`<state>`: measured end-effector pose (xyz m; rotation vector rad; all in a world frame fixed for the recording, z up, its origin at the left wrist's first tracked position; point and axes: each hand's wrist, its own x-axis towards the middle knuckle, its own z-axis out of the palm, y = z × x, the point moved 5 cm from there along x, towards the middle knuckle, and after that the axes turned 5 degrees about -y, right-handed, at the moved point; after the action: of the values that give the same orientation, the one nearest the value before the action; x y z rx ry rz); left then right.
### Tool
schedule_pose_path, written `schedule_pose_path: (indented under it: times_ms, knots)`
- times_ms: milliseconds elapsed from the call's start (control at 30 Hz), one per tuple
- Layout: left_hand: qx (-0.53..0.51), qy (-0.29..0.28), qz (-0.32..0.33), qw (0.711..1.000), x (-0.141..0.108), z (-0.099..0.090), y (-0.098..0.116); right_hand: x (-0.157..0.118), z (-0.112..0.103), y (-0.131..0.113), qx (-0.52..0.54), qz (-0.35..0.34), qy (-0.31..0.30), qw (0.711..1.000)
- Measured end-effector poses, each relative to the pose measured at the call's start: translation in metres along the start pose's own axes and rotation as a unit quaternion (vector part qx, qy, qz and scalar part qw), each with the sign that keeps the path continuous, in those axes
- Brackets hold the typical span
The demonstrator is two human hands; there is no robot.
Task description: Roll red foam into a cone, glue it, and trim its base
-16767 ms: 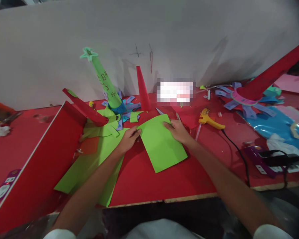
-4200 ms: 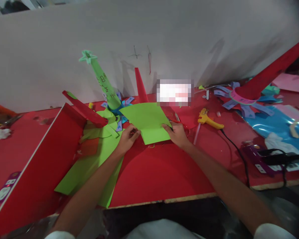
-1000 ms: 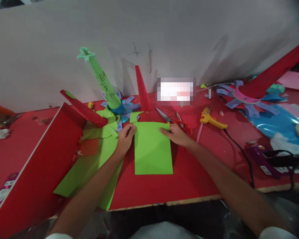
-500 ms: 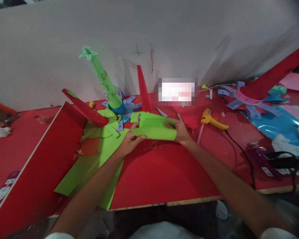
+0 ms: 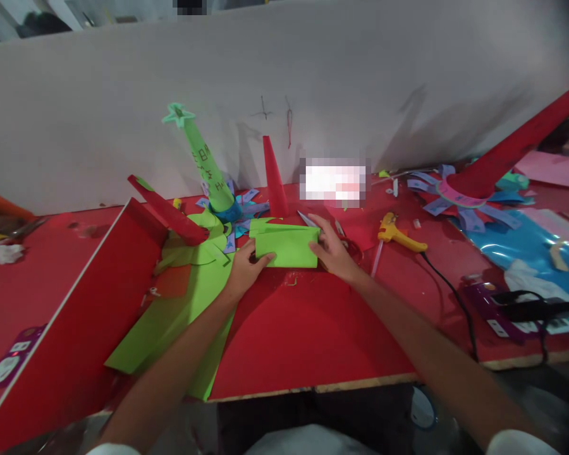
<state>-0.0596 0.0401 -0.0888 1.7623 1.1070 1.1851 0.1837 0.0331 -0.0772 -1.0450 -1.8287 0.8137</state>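
Observation:
A bright green craft sheet (image 5: 287, 248), folded over into a flat rectangle, lies low over the red tabletop in front of me. My left hand (image 5: 244, 268) is closed on its left end, thumb on the front face and fingers behind. At the opposite end, my right hand (image 5: 334, 251) has its fingers spread, the thumb touching the sheet's right edge. Behind the fold are smaller green strips (image 5: 260, 225). Scissors (image 5: 306, 218) lie just beyond my right hand, partly hidden by it. A red cone (image 5: 275, 189) stands behind the sheet.
Left are large green sheets (image 5: 196, 328), a green tower with a star (image 5: 213, 183), a leaning red cone (image 5: 171, 212) and a red upright panel (image 5: 76, 316). Right are a yellow glue gun (image 5: 398, 234) with a cord, a purple power box (image 5: 490, 309) and another red cone (image 5: 512, 151).
The green sheet has been folded down flatter and now shows a narrower, even rectangle. My right hand's fingers have spread and shifted to its right edge. The left hand keeps its hold.

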Motion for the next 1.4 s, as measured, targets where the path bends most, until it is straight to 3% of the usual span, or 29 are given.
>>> schedule_pose_path:
  times_ms: [133, 367, 567, 867, 1400]
  knots:
    - [-0.015, -0.038, -0.018, 0.999, -0.002, 0.006, 0.003, 0.001, -0.001, 0.0, 0.009, -0.002, 0.018, 1.0]
    - [-0.017, 0.002, -0.034, 0.999, -0.004, 0.002, 0.007, 0.001, 0.001, -0.001, 0.008, -0.022, -0.004, 1.0]
    - [-0.038, -0.077, -0.053, 0.995, -0.006, 0.011, -0.002, 0.001, -0.004, 0.007, 0.038, 0.0, 0.059, 0.998]
    - [0.04, -0.003, 0.016, 0.999, -0.004, -0.001, 0.007, 0.002, 0.004, 0.008, 0.034, 0.0, -0.004, 0.999]
    - [0.063, 0.038, 0.011, 0.997, -0.006, -0.003, 0.01, 0.005, 0.002, 0.011, 0.051, -0.011, 0.028, 0.998]
